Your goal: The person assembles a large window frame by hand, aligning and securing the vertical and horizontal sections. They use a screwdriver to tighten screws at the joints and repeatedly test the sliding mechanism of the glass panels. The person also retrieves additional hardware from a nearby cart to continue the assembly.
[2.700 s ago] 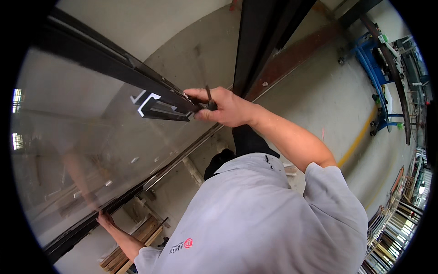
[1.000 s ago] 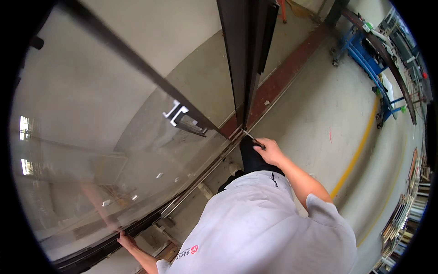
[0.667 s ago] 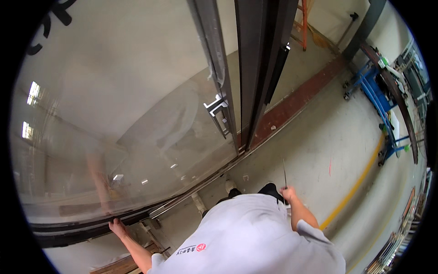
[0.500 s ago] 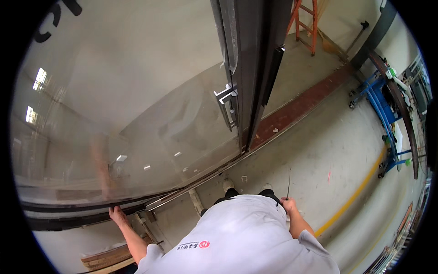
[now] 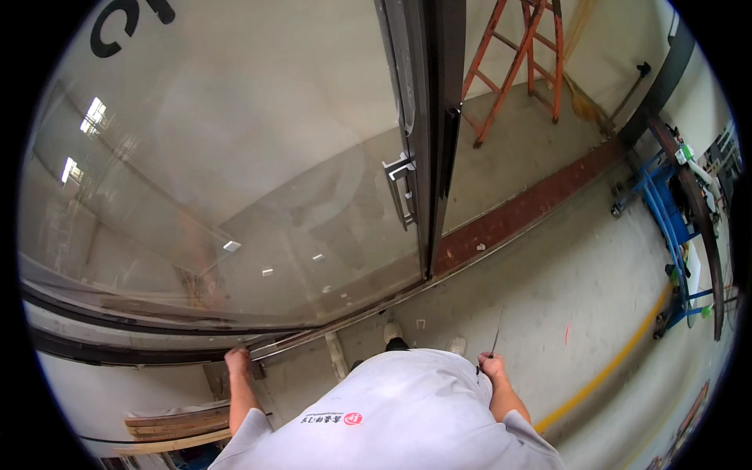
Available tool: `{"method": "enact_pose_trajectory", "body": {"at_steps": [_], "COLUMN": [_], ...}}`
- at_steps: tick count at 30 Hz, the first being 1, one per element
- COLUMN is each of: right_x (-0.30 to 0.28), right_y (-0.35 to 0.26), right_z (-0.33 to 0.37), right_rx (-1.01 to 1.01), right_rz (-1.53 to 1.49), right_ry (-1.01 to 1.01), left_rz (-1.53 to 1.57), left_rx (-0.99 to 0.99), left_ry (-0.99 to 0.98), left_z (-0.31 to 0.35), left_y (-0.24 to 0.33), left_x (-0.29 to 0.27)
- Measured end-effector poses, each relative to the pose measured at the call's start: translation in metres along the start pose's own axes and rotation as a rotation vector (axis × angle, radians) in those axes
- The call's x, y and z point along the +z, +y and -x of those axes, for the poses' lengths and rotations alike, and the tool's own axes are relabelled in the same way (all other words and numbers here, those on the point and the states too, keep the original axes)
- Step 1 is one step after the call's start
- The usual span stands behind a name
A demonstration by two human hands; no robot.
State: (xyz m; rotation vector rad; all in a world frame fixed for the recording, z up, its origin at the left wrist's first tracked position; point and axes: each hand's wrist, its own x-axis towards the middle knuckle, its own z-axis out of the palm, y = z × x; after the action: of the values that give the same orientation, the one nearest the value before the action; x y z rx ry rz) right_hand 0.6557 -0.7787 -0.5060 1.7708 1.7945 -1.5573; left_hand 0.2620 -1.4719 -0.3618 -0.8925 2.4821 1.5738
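A large glass door panel (image 5: 258, 196) with a dark metal frame stands in front of me and to the left, a grey handle (image 5: 401, 192) on its upright. At its lower left, my left hand (image 5: 237, 363) is closed with curled fingers at the edge of the dark frame rail (image 5: 141, 352); its fingertips are partly hidden. Low on the right, beside my shirt, my right hand (image 5: 491, 365) is closed round the dark handle of a screwdriver (image 5: 497, 337), whose long thin shaft points away from me.
An orange ladder (image 5: 513, 74) and a broom (image 5: 586, 103) stand beyond the doorway. A reddish-brown floor strip (image 5: 533, 205) runs to the far right. On the right is a blue wheeled cart (image 5: 666, 211). Wooden boards (image 5: 176, 423) lie at lower left.
My view has shifted, showing more of the ladder. My left hand has moved right along the frame edge, and the gap between the glass panel and lower rail looks wider. The screwdriver stays in my right hand.
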Motion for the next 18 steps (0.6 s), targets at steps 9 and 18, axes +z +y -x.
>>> {"method": "enact_pose_trajectory", "body": {"at_steps": [9,18], "right_x": [0.001,0.024], "right_y": [-0.055,-0.162], "right_z": [0.023,0.048], "right_rx": [-0.179,-0.660], "right_rz": [0.386,0.642], "right_ry": [-0.115,-0.361], "left_rz": [-0.529,-0.509], "left_rx": [-0.023,0.338], "left_ry": [-0.722,-1.135], "left_z": [0.148,0.219], "left_y": [-0.027,0.065], "left_x": [0.157,0.257]}}
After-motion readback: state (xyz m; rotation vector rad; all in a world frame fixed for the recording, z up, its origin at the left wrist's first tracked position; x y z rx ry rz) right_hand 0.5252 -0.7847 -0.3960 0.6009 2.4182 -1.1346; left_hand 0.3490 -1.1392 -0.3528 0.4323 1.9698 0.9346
